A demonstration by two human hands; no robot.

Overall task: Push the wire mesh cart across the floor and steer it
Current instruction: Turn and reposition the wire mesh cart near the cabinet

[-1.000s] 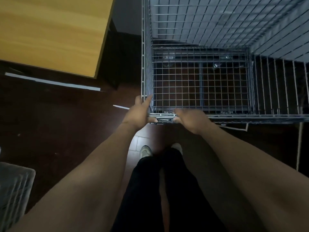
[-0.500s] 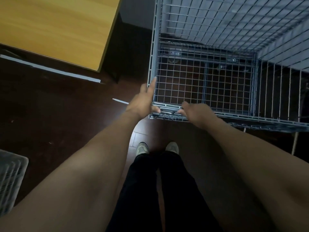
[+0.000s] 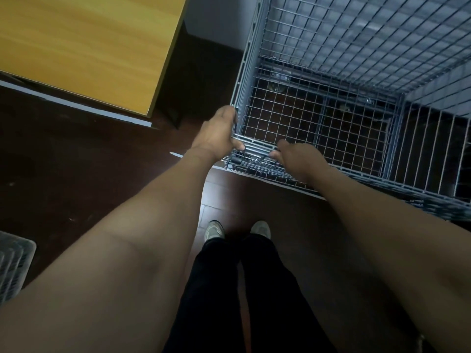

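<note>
On the dark wooden floor [image 3: 76,174], beside the yellow wooden table [image 3: 84,47], your grey wire mesh cart [image 3: 331,103] stands ahead of your feet. Your left hand [image 3: 216,136] wraps its near left corner; your right hand [image 3: 298,159] has its fingers curled over the near top rail.

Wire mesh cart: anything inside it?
Nothing visible inside the wire mesh cart: dark floor shows through its mesh bottom. The left hand and right hand cover part of the near rim.
</note>
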